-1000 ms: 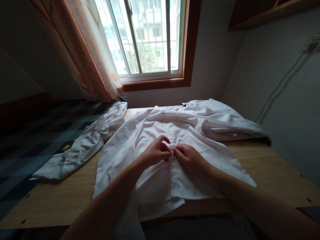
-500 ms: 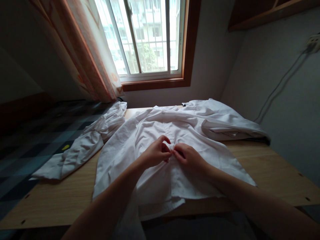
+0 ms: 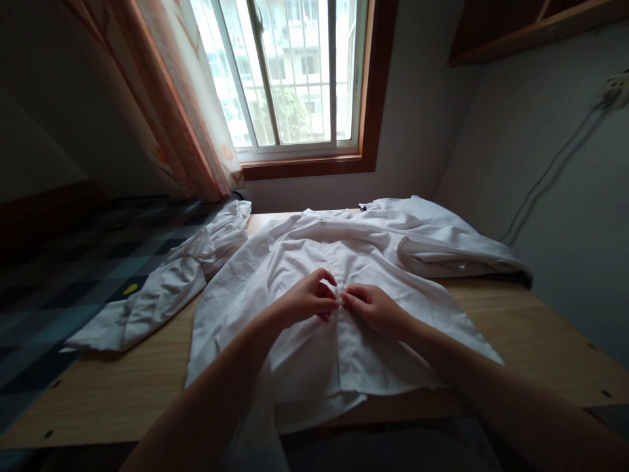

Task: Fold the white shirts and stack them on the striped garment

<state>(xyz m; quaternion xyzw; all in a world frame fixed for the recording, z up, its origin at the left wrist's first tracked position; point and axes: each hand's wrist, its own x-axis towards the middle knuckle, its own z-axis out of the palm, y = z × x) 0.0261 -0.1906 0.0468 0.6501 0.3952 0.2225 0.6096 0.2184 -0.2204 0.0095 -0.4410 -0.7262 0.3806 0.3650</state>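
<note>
A white button-up shirt (image 3: 295, 262) lies spread front side up, its collar end toward the window and its hem near the table's front edge. Over the middle of its button placket, my left hand (image 3: 314, 298) pinches the fabric edge between thumb and fingers. Just to the right, the thumb and index finger of my right hand (image 3: 368, 307) close on the other side of the same spot. The fingertips of both hands nearly meet. Whatever button sits between them is too small to make out. Higher up the placket a few small buttons show.
Under the shirt is a light wooden table (image 3: 531, 334). One white sleeve (image 3: 162, 295) reaches left onto a dark checked cloth (image 3: 44, 288). More bunched white fabric (image 3: 432, 229) lies at the back right, over a dark edge. A curtain (image 3: 187, 131) hangs beside the window (image 3: 295, 78).
My right thumb and index finger have shifted slightly and now pinch closer together at the placket. My left hand keeps its grip. The view has moved a little.
</note>
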